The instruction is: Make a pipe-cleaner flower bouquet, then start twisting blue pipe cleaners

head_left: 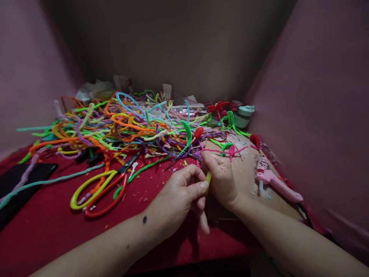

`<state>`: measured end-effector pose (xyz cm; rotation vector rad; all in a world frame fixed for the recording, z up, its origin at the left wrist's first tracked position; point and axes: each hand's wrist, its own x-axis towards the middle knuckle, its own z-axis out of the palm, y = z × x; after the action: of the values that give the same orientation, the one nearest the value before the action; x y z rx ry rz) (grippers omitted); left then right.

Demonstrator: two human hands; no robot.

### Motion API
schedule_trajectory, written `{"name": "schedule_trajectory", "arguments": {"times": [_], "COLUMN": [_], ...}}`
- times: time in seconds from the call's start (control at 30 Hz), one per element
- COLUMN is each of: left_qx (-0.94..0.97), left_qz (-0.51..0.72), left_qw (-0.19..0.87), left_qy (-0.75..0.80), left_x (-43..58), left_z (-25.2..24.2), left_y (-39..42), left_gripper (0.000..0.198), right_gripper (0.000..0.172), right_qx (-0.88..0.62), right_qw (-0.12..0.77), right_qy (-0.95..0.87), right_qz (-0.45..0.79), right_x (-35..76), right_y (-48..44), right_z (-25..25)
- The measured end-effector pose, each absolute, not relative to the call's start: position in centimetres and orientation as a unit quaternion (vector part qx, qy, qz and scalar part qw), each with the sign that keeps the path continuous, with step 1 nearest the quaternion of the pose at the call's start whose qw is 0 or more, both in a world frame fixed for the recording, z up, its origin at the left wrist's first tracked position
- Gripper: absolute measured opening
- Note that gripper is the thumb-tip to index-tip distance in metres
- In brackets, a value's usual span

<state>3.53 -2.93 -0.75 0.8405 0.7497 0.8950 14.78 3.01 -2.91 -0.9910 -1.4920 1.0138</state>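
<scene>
**Two hands, one little yellow-green stick**

Both my bare arms reach in over the red cloth [52, 227], which is dotted with tiny snipped bits. Pink walls [317, 96] stand close on each side. My left hand [180, 194] and right hand [220, 179] meet in the middle, fingers curled shut on a short yellow-green fuzzy stick [208, 178] pinched between them. Just behind lies a big tangle of fuzzy pipe cleaners [121, 125] in many colors. Scissors [102, 186] with yellow and red loop handles lie to the left. A pink glue gun [273, 181] rests on brown cardboard [245, 173] to the right.
</scene>
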Motion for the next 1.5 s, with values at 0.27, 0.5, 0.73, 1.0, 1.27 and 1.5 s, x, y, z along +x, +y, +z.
{"name": "schedule_trajectory", "arguments": {"times": [0.27, 0.5, 0.73, 1.0, 1.27, 1.5], "left_qx": [0.407, 0.402, 0.416, 0.488, 0.739, 0.692], "left_qz": [0.407, 0.414, 0.403, 0.45, 0.453, 0.437], "left_qw": [0.747, 0.746, 0.745, 0.631, 0.274, 0.3], "left_qy": [0.332, 0.333, 0.331, 0.401, 0.416, 0.49], "left_x": [3.3, 3.5, 3.4, 2.9, 2.1, 2.5], "left_z": [-0.5, -1.0, -1.0, -0.3, -1.1, -0.9], "left_y": [-2.7, -2.8, -2.6, -2.2, -1.8, -1.9], "left_gripper": [0.011, 0.011, 0.012, 0.009, 0.01, 0.02], "right_gripper": [0.04, 0.041, 0.039, 0.034, 0.029, 0.032], "right_qx": [-0.438, -0.432, -0.437, -0.443, -0.471, -0.418], "right_qw": [0.5, 0.515, 0.508, 0.493, 0.443, 0.442], "right_qy": [-0.556, -0.593, -0.594, -0.538, -0.604, -0.614], "right_qz": [0.499, 0.444, 0.445, 0.521, 0.466, 0.503], "right_x": [14.5, 14.7, 14.5, 14.4, 14.7, 14.5], "right_y": [3.2, 3.2, 3.1, 3.1, 3.1, 2.8], "right_z": [-2.1, -2.6, -2.6, -1.5, -0.8, -1.6]}}
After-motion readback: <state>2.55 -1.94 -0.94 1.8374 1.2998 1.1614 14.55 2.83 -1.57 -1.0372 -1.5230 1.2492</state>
